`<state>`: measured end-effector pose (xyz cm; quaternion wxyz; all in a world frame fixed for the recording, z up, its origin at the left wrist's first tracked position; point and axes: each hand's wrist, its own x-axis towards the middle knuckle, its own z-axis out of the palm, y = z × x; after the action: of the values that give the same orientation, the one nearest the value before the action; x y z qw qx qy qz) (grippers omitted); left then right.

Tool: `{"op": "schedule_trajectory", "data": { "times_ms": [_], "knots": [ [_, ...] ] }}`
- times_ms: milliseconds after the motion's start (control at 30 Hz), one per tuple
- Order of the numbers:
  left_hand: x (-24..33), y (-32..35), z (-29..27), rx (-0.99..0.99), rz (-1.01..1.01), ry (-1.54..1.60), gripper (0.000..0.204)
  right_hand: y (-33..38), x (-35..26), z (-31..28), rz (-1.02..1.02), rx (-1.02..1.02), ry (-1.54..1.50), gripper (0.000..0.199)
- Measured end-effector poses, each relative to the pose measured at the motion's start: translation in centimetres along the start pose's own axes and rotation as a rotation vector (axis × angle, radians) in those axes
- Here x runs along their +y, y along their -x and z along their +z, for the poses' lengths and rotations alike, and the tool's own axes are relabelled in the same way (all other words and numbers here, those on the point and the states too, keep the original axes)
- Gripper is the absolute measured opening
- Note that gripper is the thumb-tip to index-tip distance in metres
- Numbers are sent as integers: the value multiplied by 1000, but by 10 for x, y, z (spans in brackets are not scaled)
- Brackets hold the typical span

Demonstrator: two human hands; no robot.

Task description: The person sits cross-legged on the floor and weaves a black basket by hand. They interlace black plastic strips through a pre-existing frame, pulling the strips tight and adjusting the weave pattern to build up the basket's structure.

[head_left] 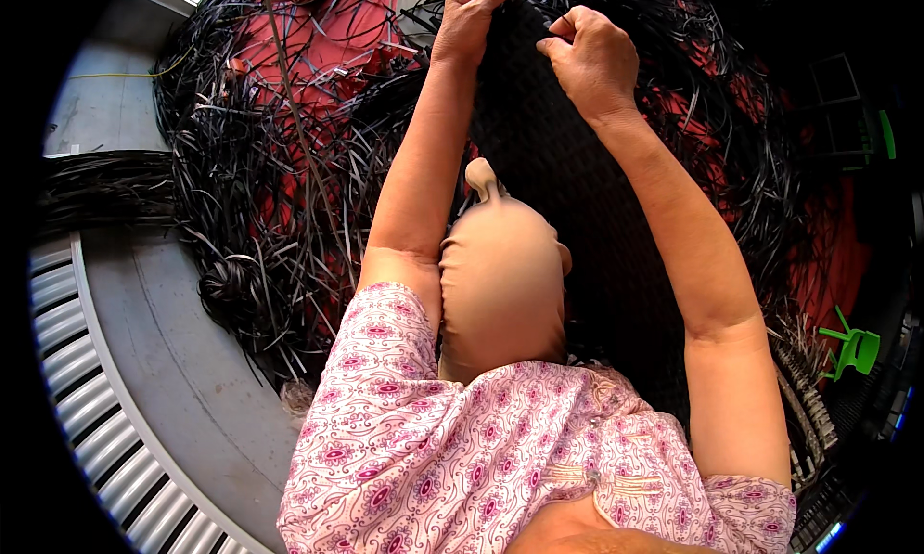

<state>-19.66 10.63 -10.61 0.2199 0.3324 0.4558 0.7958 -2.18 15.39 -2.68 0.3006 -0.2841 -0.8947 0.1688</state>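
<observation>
A dark woven panel (597,227) of flat black strips runs from the top of the view down behind a rounded tan thing. At its upper left edge my left hand (472,20) is closed, with the fingertips pinched on the panel. My right hand (599,68) is raised to the right, just over the panel. Its thumb and curled fingers are pressed together, and whatever they hold is too small or dark to make out. The rounded tan thing (505,284), smooth and stretched with a knotted tip, stands between my forearms.
Loose black strips (289,236) lie tangled over a red surface (332,20) around the panel. A strip bundle (106,188) crosses the grey ledge (183,333) at left, beside pale ribbed slats (72,347). A green chair (854,350) stands at right.
</observation>
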Motion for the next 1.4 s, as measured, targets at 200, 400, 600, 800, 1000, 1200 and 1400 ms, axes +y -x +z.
{"op": "schedule_trajectory", "data": {
  "times_ms": [200, 400, 600, 800, 1000, 1200, 1400],
  "knots": [
    [11, 6, 13, 110, -262, -4, 15, 2, 4, -2, -53, -24, 16, 20],
    [9, 15, 8, 195, 216, -606, 20, 9, 9, -10, -134, -6, -45, 21],
    [15, 12, 7, 127, 91, -621, 15, -2, 54, -55, 284, -84, -411, 25],
    [45, 18, 35, 298, 555, -1011, 23, 20, 65, -56, 442, -322, -442, 31],
    [84, 33, 69, -414, 326, -838, 22, 20, 68, -51, 509, -321, -557, 27],
    [78, 12, 75, -753, 204, -881, 23, 0, 58, -60, 621, -547, -609, 25],
    [59, 0, 66, -826, -30, -500, 22, 0, 67, -58, 729, -632, -854, 21]
  ]
}}
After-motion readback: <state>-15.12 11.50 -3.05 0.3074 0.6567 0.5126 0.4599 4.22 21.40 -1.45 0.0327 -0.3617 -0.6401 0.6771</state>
